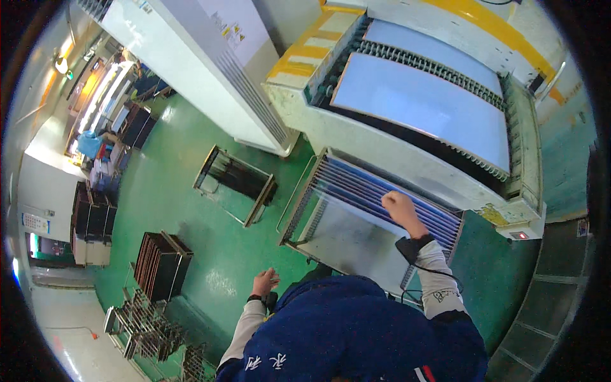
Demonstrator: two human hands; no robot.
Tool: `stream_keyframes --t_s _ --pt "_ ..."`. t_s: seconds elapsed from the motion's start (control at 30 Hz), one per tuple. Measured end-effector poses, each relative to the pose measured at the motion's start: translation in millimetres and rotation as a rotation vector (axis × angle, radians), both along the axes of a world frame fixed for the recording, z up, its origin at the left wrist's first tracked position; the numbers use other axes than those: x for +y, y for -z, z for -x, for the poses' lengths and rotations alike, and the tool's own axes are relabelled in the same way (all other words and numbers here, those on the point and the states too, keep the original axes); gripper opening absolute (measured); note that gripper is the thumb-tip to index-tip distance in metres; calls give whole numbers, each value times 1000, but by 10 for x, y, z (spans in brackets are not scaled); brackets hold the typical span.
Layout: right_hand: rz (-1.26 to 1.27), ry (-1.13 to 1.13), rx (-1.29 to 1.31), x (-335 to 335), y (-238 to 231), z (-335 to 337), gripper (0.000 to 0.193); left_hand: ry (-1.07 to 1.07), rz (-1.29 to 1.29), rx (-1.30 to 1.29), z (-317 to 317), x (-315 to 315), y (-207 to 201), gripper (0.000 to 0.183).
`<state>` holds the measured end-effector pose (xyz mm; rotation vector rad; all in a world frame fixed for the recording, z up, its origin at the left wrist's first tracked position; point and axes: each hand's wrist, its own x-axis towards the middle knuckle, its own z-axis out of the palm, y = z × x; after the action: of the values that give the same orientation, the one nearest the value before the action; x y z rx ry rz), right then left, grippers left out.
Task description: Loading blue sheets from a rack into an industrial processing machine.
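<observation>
My right hand (398,207) is above a wheeled metal rack (296,219), its fingers curled into a loose fist with nothing visible in them. Several thin blue-edged panels (356,181) stand side by side in the slots at the rack's far side, just under that hand. The rack's near part shows a bare grey base (356,245). Down at my left side, my left hand (265,282) hangs over the green floor with its fingers slightly bent and apart, holding nothing. Dark bands are around both wrists, and a cable hangs from the right one.
Beyond the rack, a roller conveyor machine (407,149) carries two large white panels (426,105). A tall white cabinet (210,70) stands to its left. A smaller rack (235,181), a dark slotted rack (162,267) and stacked metal frames (146,328) stand on the left floor.
</observation>
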<state>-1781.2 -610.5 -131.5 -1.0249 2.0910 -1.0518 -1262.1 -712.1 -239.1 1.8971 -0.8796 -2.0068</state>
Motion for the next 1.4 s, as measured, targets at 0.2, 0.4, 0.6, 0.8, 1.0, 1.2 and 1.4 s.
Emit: stream_keyframes --t_s 0.2,0.4,0.6,0.8,1.0,1.2,1.4 --pt "-102 -145 448 222 498 -515 30 4 -28 -22 -61 5 -51 39" --pt "-220 -192 488 266 668 -615 24 5 -47 -32 -133 -8 57 42" --pt "-319 -229 515 244 968 -509 12 53 3 -60 38 -99 -62 41" --pt "-123 -157 566 282 451 -528 12 6 -5 -21 -117 -30 124 40" --pt "93 -36 584 389 -482 -341 8 67 -37 -65 -27 -91 94 40" --pt "175 232 472 532 -1197 31 17 75 -1 19 56 -120 74 40" --pt "632 738 -302 805 -1384 417 10 78 -28 -26 37 -100 136 36"
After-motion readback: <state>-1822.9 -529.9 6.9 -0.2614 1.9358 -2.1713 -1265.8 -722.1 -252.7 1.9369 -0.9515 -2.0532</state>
